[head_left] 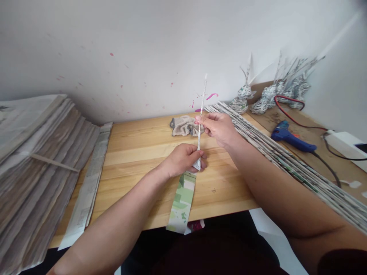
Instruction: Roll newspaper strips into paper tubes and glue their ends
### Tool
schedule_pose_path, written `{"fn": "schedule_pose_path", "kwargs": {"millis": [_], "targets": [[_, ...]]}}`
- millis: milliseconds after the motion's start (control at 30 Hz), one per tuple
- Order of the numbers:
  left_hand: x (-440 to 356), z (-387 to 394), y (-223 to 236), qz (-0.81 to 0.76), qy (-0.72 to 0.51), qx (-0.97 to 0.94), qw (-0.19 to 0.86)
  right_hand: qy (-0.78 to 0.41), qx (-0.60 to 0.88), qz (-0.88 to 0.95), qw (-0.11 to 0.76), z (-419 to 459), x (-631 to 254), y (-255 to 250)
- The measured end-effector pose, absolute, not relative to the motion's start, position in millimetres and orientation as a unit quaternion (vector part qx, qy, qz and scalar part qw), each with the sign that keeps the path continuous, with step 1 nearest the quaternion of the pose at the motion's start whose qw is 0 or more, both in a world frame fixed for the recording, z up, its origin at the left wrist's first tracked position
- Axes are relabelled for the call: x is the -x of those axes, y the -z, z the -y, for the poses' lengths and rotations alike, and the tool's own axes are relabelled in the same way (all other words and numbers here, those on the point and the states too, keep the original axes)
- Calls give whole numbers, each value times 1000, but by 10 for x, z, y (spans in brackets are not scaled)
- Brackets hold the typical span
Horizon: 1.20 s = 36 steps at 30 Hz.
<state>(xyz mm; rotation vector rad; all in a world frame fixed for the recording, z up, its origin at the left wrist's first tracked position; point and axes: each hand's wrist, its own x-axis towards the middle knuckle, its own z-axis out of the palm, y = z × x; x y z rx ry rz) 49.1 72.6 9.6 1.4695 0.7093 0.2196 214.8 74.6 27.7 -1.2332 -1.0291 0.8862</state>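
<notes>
A thin rolled paper tube [203,93] rises tilted over the wooden table, its lower end widening into a flat, green-patterned paper strip [182,202]. My left hand [189,158] pinches the lower part, where the strip turns into the roll. Higher up, my right hand [216,125] grips the tube between thumb and fingers. The strip's loose end hangs past the table's front edge. Just behind my right hand lies a crumpled beige cloth [183,125], partly covered by it.
A tall stack of newspaper [43,164] and cut paper strips [88,187] lie left on the table [129,152]. Rolled paper tubes [275,156] extend along the right. Beyond are a blue glue gun [292,138], its cord, a white power strip [346,147] and woven paper figures [242,99].
</notes>
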Motion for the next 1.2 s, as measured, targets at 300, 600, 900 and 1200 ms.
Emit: {"fn": "schedule_pose_path", "kwargs": {"millis": [300,600,900,1200], "targets": [[-495,-722,-128,-319,-104,-656,676,-431,511,443,598,-747,-2190,-316],[-474,-727,-140,-290,-95,-636,709,-448,539,436,565,-754,-2209,-265],[-464,-838,-169,-355,-179,-622,675,-526,506,573,373,-668,-2237,-324],[-428,-888,-113,-339,-188,-605,696,-469,529,556,437,-649,-2125,-352]]}}
